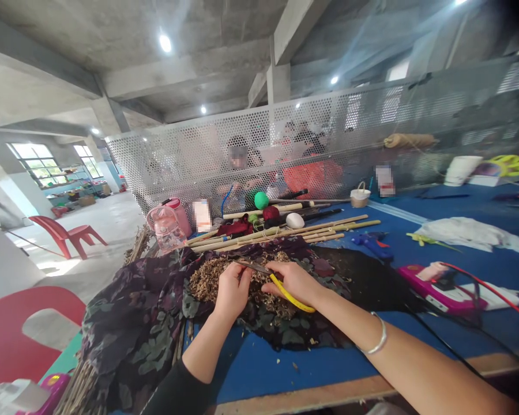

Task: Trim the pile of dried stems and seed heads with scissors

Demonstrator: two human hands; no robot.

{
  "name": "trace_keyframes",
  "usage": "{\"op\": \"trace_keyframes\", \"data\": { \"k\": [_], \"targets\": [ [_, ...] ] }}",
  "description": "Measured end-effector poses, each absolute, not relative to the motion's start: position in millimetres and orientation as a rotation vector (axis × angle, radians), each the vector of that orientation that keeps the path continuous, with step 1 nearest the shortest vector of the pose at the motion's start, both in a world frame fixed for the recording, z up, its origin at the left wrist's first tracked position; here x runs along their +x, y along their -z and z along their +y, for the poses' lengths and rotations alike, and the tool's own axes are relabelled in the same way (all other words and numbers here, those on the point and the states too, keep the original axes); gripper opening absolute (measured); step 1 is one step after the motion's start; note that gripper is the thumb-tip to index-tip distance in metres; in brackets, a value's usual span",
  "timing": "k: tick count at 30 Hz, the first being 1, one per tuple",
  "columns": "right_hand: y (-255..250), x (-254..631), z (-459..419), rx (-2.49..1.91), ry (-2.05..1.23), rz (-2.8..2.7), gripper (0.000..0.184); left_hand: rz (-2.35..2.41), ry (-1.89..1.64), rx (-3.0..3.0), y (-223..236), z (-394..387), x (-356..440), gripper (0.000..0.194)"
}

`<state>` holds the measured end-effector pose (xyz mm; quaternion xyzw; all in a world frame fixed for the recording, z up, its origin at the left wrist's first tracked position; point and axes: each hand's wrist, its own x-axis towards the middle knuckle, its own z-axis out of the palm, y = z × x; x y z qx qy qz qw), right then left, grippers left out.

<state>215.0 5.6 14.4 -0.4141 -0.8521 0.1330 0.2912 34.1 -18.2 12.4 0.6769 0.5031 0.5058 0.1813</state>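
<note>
The person's bare right forearm (424, 357), ringed by a pale silver-coloured bangle (383, 336), lies nearest the camera, crossing the near edge of the blue work surface (320, 369). It ends in the right hand (297, 281), whose fingers are wrapped around a slim scissor-like cutting tool with dark metal blades and a curved yellow handle (286, 293). The tool is above the middle of a loose heap of brown, curled, dry pieces (207, 278), in from the surface's near edge. Its blades point left, toward the left hand (231, 291); its long axis slants from the tips, at upper left, down to the handle's end at lower right, beneath the right palm.

The left hand has thumb and fingers drawn together beside the blade tips; whether a small piece is pinched there cannot be told. Holding both hands close over the heap probably lets fragments drop onto it. The dark, floral-patterned cloth (147, 323) under the heap hangs past the surface's left edge, likely placed to catch bits and make them easy to gather. Pale bamboo-like sticks (268, 233) lie lengthwise behind it, presumably kept out of the hands' way. A magenta-and-white power strip (415, 282) rests toward the surface's right side, perhaps so its cords stay off the heap.
</note>
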Motion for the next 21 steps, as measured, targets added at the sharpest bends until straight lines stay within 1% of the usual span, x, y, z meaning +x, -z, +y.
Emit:
{"op": "trace_keyframes", "data": {
  "k": [3,7,9,12,14,17,21],
  "targets": [
    [-14.4,217.1,6.7,-1.102,-0.355,-2.278,0.032,1.426,-1.451,2.017,-15.5,-19.5,32.4,0.021],
    [-12.0,216.5,6.6,-1.102,-0.354,-2.292,0.033,1.473,-1.424,1.961,-11.6,-18.5,32.6,0.023],
    [-10.7,214.3,5.6,-1.095,-0.309,-2.284,0.04,1.49,-1.43,1.885,-7.9,-17.9,35.1,0.024],
    [-8.6,209.4,3.6,-1.059,-0.241,-2.256,0.055,1.498,-1.455,1.781,-4.2,-18.7,40.9,0.026],
    [-7.0,206.5,2.9,-1.037,-0.224,-2.239,0.061,1.496,-1.464,1.735,-4.0,-20.4,44.9,0.026],
    [-4.6,204.1,3.3,-1.021,-0.229,-2.208,0.064,1.489,-1.465,1.696,-5.1,-23.1,49.0,0.026],
    [-2.3,203.8,4.5,-1.035,-0.25,-2.186,0.062,1.456,-1.483,1.682,-5.8,-24.5,50.0,0.024]
  ]
}}
